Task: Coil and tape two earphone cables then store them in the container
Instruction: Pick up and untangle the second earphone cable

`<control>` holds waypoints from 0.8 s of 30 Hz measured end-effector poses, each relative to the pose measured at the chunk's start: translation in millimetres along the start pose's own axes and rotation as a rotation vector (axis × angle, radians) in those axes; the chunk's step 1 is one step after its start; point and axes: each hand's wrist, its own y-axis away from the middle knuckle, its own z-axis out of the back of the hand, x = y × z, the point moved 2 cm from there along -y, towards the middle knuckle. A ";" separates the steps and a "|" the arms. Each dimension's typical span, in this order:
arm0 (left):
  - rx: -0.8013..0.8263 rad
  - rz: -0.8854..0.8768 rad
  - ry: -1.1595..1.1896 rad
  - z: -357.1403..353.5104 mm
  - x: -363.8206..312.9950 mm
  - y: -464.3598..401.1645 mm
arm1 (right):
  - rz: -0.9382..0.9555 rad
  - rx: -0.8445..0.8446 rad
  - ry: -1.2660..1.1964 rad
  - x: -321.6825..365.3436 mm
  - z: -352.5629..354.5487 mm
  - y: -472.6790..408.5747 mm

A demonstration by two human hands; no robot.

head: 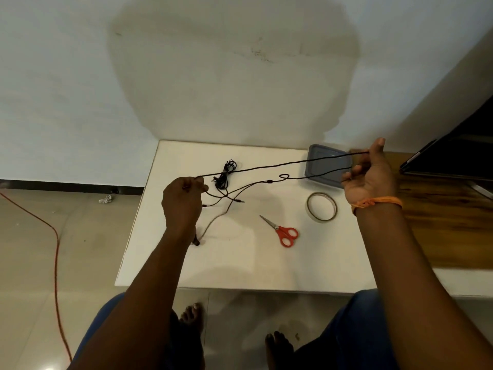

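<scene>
Head view: two earphone cables on or over the white table (160,263). One stretched cable (280,164) spans between both hands above the tabletop; one bundled cable (226,174) lies loosely heaped at the table's far side, behind the left hand. One grey container (326,166) with its lid on sits at the far right edge, partly crossed by the stretched strands. One tape roll (321,206) lies flat just in front of it; one pair of red-handled scissors (283,231) lies nearer, blades closed. Dark screen (453,158) stands on the wooden surface at right; orange cord (56,252) runs over the floor at left. Left hand (184,200) clenched around the cable's plug end. Right hand (369,177), orange wristband (376,202), pinches the doubled strands, thumb raised.
</scene>
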 end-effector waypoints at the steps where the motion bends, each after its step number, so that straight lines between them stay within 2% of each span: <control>1: 0.084 0.091 0.166 -3.1 -1.4 0.4 | -0.021 0.007 0.013 -1.8 -0.8 -0.4; 3: 0.272 0.248 0.493 -10.8 -5.9 5.3 | -0.079 0.042 0.104 -8.3 -4.0 1.4; 5: 0.379 0.285 0.549 -17.9 -9.5 13.1 | -0.158 0.102 0.247 -19.4 -8.0 8.1; 8: 0.335 0.140 0.323 -27.8 -8.2 24.8 | -0.218 0.245 0.465 -33.0 -13.6 23.2; 11: 0.213 -0.189 -0.002 -29.9 -9.7 30.4 | -0.044 0.390 0.840 -38.1 -18.1 37.3; 12: 0.202 -0.234 -0.042 -29.8 -10.7 30.9 | 0.007 0.411 0.920 -39.2 -18.5 40.4; 13: 0.230 -0.206 0.004 -29.7 -11.9 30.7 | 0.019 0.420 0.953 -40.9 -18.3 41.6; 17: 0.427 0.130 0.465 -34.0 -14.0 32.0 | -0.139 0.392 0.789 -45.8 -16.9 42.0; 24: 0.412 0.415 0.955 -24.5 -8.9 15.6 | -0.123 0.254 0.478 -42.6 -17.5 30.5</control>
